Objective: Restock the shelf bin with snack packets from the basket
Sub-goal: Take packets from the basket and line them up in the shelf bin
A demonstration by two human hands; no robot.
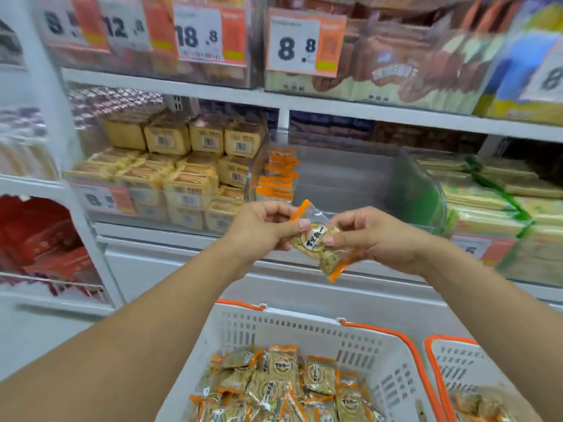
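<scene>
one packet (pixel 320 240) is in both my hands, held in the air in front of the shelf, just below the front lip of the bin (pixel 344 181). my left hand (pixel 259 229) pinches its upper left end near the orange seal; my right hand (pixel 370 234) pinches the middle and lower right, thumb on the printed face. so each grip is clenched on the packet, neither released. the packet sits tilted, one orange end up-left, the other down-right.

as i judge it, the job is early: a short row of packets (pixel 278 175) stands against the left wall of the bin, and the rest of the bin looks bare. the basket (pixel 289 330) below me holds a large heap, so most of the stock is left to move. a second basket (pixel 457 357) at the right edge holds a few more, though i can't tell if they are the same.

both forearms reach forward and converge, wrists about level, above the far rim of the basket. the shelf is blurred.
</scene>
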